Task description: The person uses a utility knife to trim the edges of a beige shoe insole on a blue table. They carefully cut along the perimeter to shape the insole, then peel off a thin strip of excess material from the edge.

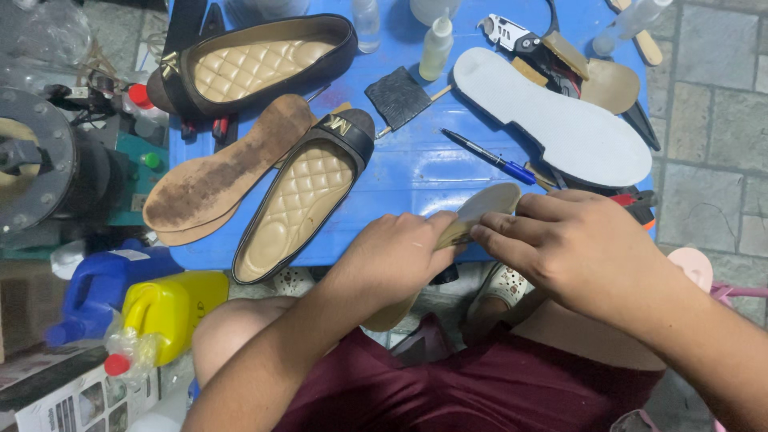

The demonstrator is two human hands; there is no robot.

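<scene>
My left hand (396, 252) grips a tan shoe insole (486, 203) near its middle, just past the blue table's front edge. The insole's rounded end pokes up between my two hands. My right hand (576, 244) rests its fingers on the insole's edge from the right, touching it. On the blue table (416, 172) lie a black flat shoe with a quilted tan lining (308, 192), a second matching shoe (256, 68) at the back, a worn brown insole (228, 164) and a white sole cutout (564, 120).
A blue pen (492, 158), a black brush (398, 97) and small glue bottles (437, 46) lie on the table. Tools pile at the back right (544, 48). A grey machine (36, 164) stands at left. Blue and yellow jugs (168, 308) sit on the floor.
</scene>
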